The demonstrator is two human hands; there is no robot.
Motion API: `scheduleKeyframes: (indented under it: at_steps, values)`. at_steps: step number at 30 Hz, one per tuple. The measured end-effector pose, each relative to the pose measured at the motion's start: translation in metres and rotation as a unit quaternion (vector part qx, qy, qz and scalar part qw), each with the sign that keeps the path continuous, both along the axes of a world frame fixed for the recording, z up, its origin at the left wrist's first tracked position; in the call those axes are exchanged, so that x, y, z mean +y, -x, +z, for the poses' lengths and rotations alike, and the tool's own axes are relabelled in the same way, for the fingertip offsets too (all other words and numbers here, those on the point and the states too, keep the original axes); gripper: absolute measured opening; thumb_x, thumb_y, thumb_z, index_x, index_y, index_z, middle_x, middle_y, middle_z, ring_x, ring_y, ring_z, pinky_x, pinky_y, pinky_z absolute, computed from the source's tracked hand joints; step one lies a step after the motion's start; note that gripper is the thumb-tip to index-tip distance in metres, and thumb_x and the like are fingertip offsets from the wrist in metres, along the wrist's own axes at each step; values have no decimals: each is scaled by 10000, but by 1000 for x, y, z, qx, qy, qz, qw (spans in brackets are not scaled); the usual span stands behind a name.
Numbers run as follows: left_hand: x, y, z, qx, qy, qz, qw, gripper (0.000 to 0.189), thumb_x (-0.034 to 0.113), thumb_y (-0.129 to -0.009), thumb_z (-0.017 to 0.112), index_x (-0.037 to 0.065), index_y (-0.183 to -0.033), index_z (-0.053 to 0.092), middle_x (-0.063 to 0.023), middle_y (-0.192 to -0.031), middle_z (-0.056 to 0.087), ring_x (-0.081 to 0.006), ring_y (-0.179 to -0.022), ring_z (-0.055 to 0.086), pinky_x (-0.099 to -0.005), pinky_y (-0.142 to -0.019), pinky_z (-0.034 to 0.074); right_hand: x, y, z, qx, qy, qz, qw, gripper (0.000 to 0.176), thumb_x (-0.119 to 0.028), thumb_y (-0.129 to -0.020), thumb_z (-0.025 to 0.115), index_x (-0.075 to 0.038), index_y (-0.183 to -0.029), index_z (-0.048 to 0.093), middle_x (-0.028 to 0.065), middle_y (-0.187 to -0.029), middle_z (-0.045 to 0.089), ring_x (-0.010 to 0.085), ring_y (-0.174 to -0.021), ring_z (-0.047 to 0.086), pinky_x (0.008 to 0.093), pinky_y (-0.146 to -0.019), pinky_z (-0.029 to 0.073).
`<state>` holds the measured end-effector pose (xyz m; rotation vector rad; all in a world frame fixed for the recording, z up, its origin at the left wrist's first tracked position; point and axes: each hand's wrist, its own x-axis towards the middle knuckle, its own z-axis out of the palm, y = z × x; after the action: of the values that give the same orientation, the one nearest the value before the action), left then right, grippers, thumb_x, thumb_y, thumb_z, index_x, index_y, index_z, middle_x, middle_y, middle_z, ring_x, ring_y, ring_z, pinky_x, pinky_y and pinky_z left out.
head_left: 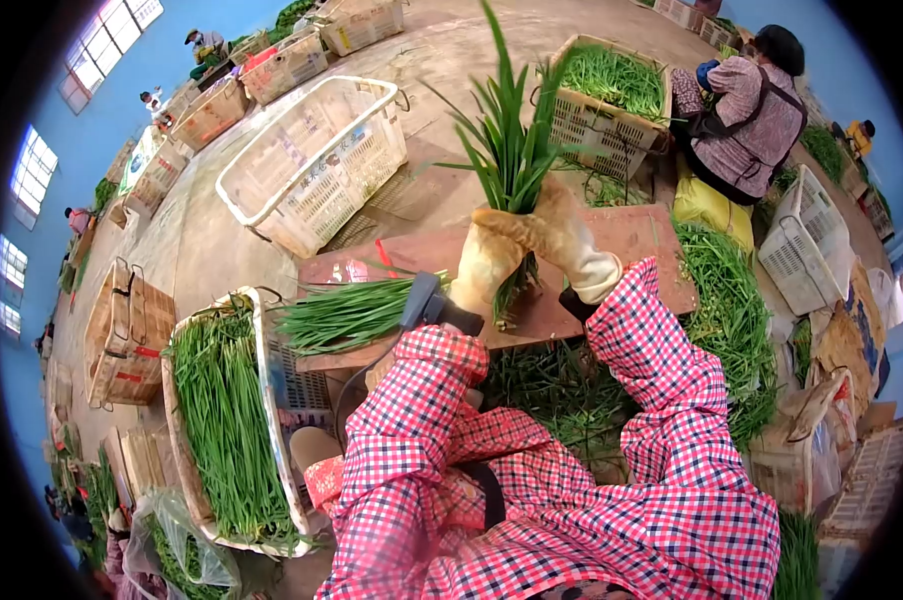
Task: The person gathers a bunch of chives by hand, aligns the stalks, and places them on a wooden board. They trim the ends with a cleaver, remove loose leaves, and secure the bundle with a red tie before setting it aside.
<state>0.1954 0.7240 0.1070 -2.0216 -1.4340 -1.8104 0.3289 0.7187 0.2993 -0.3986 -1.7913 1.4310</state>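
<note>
Fingers: those of the left hand (pixel 487 268) and the right hand (pixel 570 240), both in cream cloth gloves, are curled and pressed together around the same stalks.
Held thing: an upright bunch of long green flat leaves (pixel 507 150), above the near edge of the reddish-brown wooden board (pixel 637 235). Its lower ends hang below the gloves.
On the board: a laid bundle of trimmed green leaves (pixel 347 315), at its left end.
Beyond the board: an empty white plastic lattice crate (pixel 312 160), and a person in a patterned purple top (pixel 747 115) past its right end.
Risk: thick gloves probably dull the grip, so outer leaves could slide out and fall past the board onto the loose green litter (pixel 562 385) beneath it. Squeezing harder could kink the stalks.
</note>
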Motion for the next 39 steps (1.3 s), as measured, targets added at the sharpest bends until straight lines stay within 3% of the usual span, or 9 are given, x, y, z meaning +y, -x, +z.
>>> scheduleKeyframes:
  at_steps: [3,7,11,15,18,19,22,25,39]
  values:
    - [-16,11,21,-332,230,-231,885,361,94,-993,496,15,-1342,449,-82,-1220,574,-187,-1069,588,-330,-921,503,-4,7,1,16,-32,8,999,487,-49,-814,766,21,-1242,545,100,-1124,650,163,-1007,631,322,-895,539]
    - [-21,-12,48,-87,165,-35,982,361,222,-975,475,81,-1307,493,-105,-1211,564,-236,-1089,553,-354,-976,446,4,15,-8,7,-22,-48,999,651,-252,-736,866,-16,-1246,537,77,-1087,653,169,-1001,592,331,-856,501]
    - [-29,-12,65,151,160,103,970,315,240,-960,471,115,-1239,545,-105,-1169,582,-266,-1070,554,-372,-958,442,4,17,8,-43,-68,-65,995,673,-262,-744,861,-17,-1269,518,103,-1133,651,210,-1048,605,365,-902,501]
    - [-45,-24,104,-89,221,8,971,195,145,-920,525,86,-1095,591,-89,-1051,630,-280,-954,600,-385,-815,485,-11,2,28,-35,-234,-172,956,630,-294,-785,822,-18,-1276,541,128,-1189,642,246,-1078,623,357,-946,499]
    - [-36,-19,92,102,136,88,981,97,118,-870,609,47,-935,606,-96,-877,649,-296,-816,615,-398,-714,488,-25,-22,57,62,-383,-324,863,539,-212,-831,779,-37,-1288,555,129,-1173,664,236,-1140,590,377,-985,477]
    - [-42,-27,108,-129,184,12,974,134,141,-837,663,20,-861,610,-136,-776,640,-315,-747,619,-407,-691,489,-26,-25,60,83,-388,-284,873,512,-179,-845,751,-39,-1296,552,123,-1197,654,246,-1128,597,382,-984,488]
    - [-41,-25,105,-7,112,47,993,151,154,-840,667,14,-815,616,-151,-725,642,-328,-706,627,-408,-663,493,-29,-29,62,84,-424,-199,879,458,-61,-874,661,-47,-1316,544,107,-1229,644,259,-1102,608,381,-977,495]
    - [-39,-28,97,-114,115,28,986,209,204,-835,689,10,-909,665,-169,-770,682,-340,-732,667,-397,-655,508,-20,-13,56,-26,-517,-236,823,503,57,-853,583,-64,-1338,536,73,-1172,676,252,-1048,599,358,-938,461]
    - [-46,-30,108,-134,176,32,975,190,188,-837,674,11,-906,665,-173,-788,683,-359,-762,660,-415,-680,505,-12,-12,44,-61,-487,-267,829,457,-73,-795,731,-142,-1238,645,16,-903,719,194,-965,601,354,-939,427]
